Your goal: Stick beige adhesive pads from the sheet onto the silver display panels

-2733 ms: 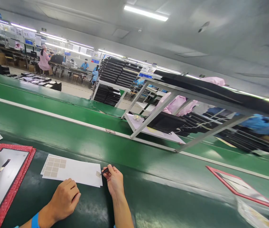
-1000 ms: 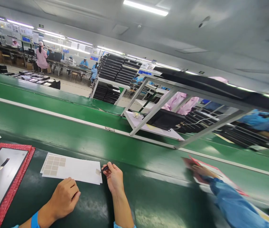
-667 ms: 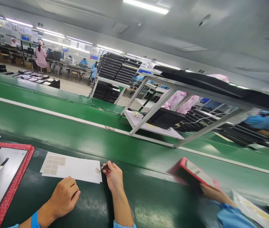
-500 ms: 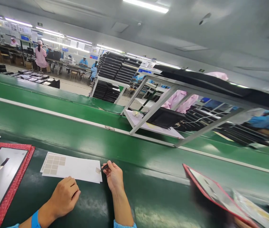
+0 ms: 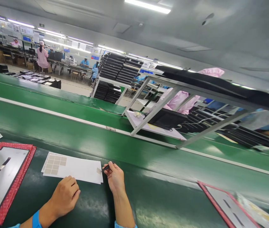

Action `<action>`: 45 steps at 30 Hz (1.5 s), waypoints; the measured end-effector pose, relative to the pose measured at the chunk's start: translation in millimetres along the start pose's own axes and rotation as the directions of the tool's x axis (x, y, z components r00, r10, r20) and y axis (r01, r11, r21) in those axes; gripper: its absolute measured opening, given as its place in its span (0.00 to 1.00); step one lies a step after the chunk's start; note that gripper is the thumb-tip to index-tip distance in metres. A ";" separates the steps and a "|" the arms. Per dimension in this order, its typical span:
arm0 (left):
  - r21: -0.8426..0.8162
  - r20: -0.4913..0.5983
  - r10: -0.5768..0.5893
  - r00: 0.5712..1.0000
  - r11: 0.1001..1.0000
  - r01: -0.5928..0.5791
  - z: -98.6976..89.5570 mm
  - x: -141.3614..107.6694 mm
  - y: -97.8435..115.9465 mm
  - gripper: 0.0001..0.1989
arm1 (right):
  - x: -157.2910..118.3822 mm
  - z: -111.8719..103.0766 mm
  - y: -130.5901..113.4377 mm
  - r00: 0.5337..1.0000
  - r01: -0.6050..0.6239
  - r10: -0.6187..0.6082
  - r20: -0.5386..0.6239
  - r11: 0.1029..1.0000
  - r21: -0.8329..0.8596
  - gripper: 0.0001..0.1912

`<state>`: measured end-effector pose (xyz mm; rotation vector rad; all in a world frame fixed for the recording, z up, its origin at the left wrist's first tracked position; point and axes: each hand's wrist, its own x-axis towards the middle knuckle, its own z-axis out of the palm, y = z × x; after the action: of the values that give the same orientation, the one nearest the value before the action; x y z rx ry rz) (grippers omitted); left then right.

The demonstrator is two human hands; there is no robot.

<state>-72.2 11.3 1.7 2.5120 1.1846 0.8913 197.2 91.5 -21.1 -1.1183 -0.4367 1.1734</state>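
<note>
Pinched in your right hand (image 5: 115,180), the dark tool (image 5: 107,167) meets the loose sticker (image 5: 99,170) — probably for fine control — while your left hand (image 5: 64,193), loosely curled, seems to hold nothing.

Left hand (image 5: 64,193): one, loosely curled, back upward. Right hand (image 5: 114,177): one, thumb and fingers pinched, inner wrist showed. Forearms: two, angled inward.

Label sheets (image 5: 79,169) between left panel (image 5: 5,179) and right panel (image 5: 228,205)
</note>
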 end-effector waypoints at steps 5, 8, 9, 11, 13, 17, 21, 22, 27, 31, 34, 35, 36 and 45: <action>0.028 -0.014 -0.040 0.999 0.999 0.040 -1.5 0.7 -0.7 0.09 | -0.9 0.9 -1.4 1.000 -0.009 0.009 -0.006 1.000 0.003 0.32; 0.044 -0.041 -0.055 0.998 0.997 0.057 -2.6 1.0 -0.5 0.10 | -1.2 0.7 -1.5 1.000 -0.008 0.008 -0.005 1.000 0.005 0.31; 0.045 -0.047 -0.060 0.997 0.997 0.062 -2.8 1.1 -0.3 0.10 | -1.1 0.4 -1.3 1.000 -0.008 0.008 -0.004 1.000 0.005 0.31; 0.046 -0.054 -0.071 0.996 0.996 0.074 -3.0 1.2 0.0 0.10 | -0.5 -0.4 -0.6 1.000 -0.008 0.008 -0.003 1.000 0.003 0.31; 0.046 -0.052 -0.079 0.995 0.996 0.082 -3.1 1.2 0.1 0.10 | 0.4 -1.4 0.3 1.000 -0.007 0.007 0.000 1.000 0.001 0.31; 0.040 -0.048 -0.076 0.996 0.996 0.078 -2.8 0.7 -0.6 0.10 | 1.9 -2.9 1.4 1.000 -0.008 0.008 0.007 1.000 -0.003 0.30; 0.028 -0.049 -0.074 0.996 0.997 0.075 -1.1 -0.6 -2.2 0.10 | 2.3 -3.0 1.5 1.000 -0.010 0.010 0.003 1.000 0.005 0.31; 0.025 -0.048 -0.072 0.996 0.997 0.073 -0.6 -1.0 -2.5 0.10 | 2.1 -2.9 1.5 1.000 -0.010 0.010 0.003 1.000 0.006 0.31; 0.013 -0.048 -0.067 0.997 0.998 0.068 0.2 -2.3 -2.9 0.10 | 1.0 -1.8 0.0 1.000 -0.015 0.015 0.004 1.000 0.015 0.31; 0.004 -0.044 -0.060 0.997 0.998 0.061 -0.7 -1.7 -2.2 0.10 | 0.3 -0.7 -1.5 1.000 -0.024 0.024 -0.002 0.999 0.024 0.32; -0.004 -0.043 -0.061 0.997 0.998 0.061 -1.3 -0.9 -2.1 0.10 | 0.2 -0.2 -2.1 1.000 -0.029 0.029 -0.005 0.999 0.029 0.32; -0.006 -0.042 -0.062 0.997 0.998 0.062 -1.5 -0.7 -2.1 0.10 | 0.2 -0.2 -2.1 1.000 -0.029 0.030 -0.005 0.999 0.031 0.33; -0.007 -0.041 -0.064 0.997 0.998 0.063 -1.6 -0.5 -2.2 0.10 | 0.2 -0.2 -2.0 1.000 -0.030 0.030 -0.004 0.999 0.032 0.32; -0.004 -0.020 -0.073 0.997 0.997 0.073 -0.6 -1.9 -2.9 0.10 | -0.1 -1.4 -0.6 1.000 -0.028 0.028 0.003 0.999 0.035 0.31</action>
<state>-75.3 11.7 0.1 2.4453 1.2711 0.9022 198.6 90.8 -21.1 -1.0954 -0.4021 1.2033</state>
